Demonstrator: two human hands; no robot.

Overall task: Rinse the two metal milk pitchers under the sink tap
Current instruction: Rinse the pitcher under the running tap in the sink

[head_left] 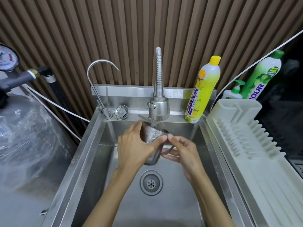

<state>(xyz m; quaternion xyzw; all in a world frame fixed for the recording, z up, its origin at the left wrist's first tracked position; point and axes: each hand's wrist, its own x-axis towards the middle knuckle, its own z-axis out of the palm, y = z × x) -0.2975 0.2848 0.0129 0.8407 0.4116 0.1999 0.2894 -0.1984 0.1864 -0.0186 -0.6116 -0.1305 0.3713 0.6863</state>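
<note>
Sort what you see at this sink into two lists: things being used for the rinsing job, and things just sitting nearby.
In use:
- steel milk pitcher, tilted under the water
- flexible-hose spray tap, running
- left hand and right hand, both on the pitcher
- stainless steel sink

Sitting nearby:
- yellow dish soap bottle
- green dish soap bottle
- white plastic drying rack
- thin gooseneck tap
- round metal strainer

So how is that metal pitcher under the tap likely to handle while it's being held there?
The pitcher is probably slippery: water from the tap is running over it. It looks rigid steel, so squeezing shouldn't dent it. It may grow heavier as it fills, which would fit the left hand wrapping its body while the right hand steadies the handle side.
</note>
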